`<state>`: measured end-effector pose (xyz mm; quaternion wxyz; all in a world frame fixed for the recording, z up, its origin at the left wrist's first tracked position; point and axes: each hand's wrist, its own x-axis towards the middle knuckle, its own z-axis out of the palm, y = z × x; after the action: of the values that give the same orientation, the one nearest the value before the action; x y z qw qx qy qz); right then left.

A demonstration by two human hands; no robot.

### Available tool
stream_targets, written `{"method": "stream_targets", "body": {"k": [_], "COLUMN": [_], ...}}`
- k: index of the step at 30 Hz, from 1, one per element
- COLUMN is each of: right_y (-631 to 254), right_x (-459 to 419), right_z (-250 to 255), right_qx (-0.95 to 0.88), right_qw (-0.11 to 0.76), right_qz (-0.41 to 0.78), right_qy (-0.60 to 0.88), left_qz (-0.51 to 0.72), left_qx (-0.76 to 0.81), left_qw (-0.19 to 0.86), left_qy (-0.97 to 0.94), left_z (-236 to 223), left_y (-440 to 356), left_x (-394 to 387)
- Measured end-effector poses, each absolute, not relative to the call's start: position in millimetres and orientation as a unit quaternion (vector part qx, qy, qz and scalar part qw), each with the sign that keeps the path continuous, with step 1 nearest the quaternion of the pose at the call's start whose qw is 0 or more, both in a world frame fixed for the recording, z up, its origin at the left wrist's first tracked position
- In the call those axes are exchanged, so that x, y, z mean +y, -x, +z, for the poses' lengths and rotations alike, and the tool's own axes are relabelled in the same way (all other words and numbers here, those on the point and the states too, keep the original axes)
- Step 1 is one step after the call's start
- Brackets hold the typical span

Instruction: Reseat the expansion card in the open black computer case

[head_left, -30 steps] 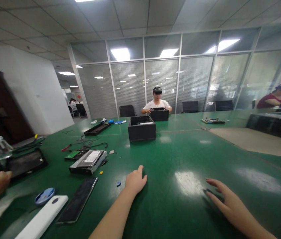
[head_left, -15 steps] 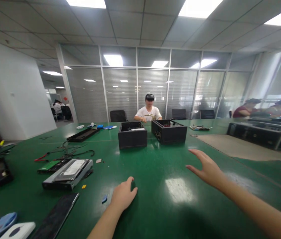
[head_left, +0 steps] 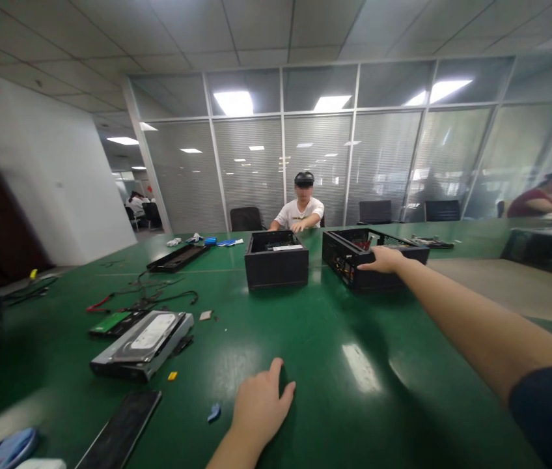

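My right hand [head_left: 384,259] reaches far out and lies on the near rim of an open black computer case [head_left: 354,273]; its fingers look stretched flat over the edge. My left hand [head_left: 261,407] rests palm down on the green table [head_left: 334,339], holding nothing, with the thumb apart. A small blue piece [head_left: 214,412] lies just left of it. A second open black case [head_left: 276,268] stands left of the first one.
A hard drive on a metal bay [head_left: 144,342], a green circuit board [head_left: 110,321], cables [head_left: 159,299] and a dark phone [head_left: 120,430] lie at the left. A person [head_left: 301,212] sits opposite behind the cases. A tan mat [head_left: 500,286] covers the right.
The second case has slid across the table toward me. My right hand rose from the table, reached forward and landed on its rim. My left hand stayed on the table.
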<state>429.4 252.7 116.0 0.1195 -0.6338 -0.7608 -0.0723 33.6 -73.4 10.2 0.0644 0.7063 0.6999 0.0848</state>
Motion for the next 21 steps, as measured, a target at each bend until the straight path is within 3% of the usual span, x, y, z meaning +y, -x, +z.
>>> {"method": "stream_targets", "body": {"k": [11, 21], "right_y": [-420.8, -381.8], "right_x": [250.0, 40.8], "right_z": [117.4, 122.2], "right_qx": [-0.772, -0.861], "right_qw": [0.094, 0.179], "right_qz": [-0.091, -0.165], "right_qy": [0.623, 0.447], "left_qz": [0.099, 0.237], "left_qx": [0.710, 0.699], "left_qw": [0.078, 0.134], "left_qy": [-0.693, -0.661], "left_z": [6.5, 13.5], "left_y": [-34.5, -28.8], "left_x": [-61.4, -66.5]}}
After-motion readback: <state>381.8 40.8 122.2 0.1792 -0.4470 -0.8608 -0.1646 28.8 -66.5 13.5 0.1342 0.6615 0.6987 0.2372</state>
